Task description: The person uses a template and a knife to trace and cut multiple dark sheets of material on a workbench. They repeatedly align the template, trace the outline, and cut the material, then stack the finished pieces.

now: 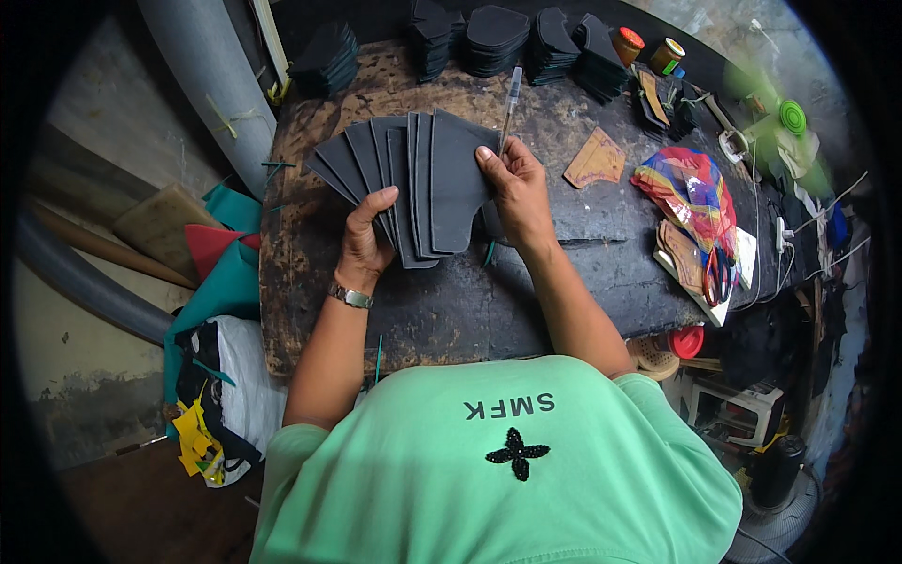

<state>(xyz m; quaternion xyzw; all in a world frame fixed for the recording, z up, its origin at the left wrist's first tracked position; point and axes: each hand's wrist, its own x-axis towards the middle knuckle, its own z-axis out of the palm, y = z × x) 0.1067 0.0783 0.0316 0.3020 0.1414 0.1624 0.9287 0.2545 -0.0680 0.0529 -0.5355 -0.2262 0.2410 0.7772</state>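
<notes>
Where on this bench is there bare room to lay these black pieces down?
Bare benchtop lies along the near edge, below both hands, and in a smaller patch between the right hand and the tan cutout. The far edge is crowded with black stacks; the right end holds a colourful bag.

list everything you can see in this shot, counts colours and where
cut pieces: about seven, dark grey, fanned out over the table middle, held in both hands
pen: one, clear barrel, in the right hand
table: one, dark worn top, centre
piece stacks: several, black, along the far edge
template: one, brown, right of the hands
jars: two, orange lids, far right
plastic bag: one, multicoloured, right side
scissors: one pair, red handles, right edge
wristwatch: one, metal, left wrist
shirt: one, green, bottom
left hand: under the fan
right hand: gripping the top piece
</notes>
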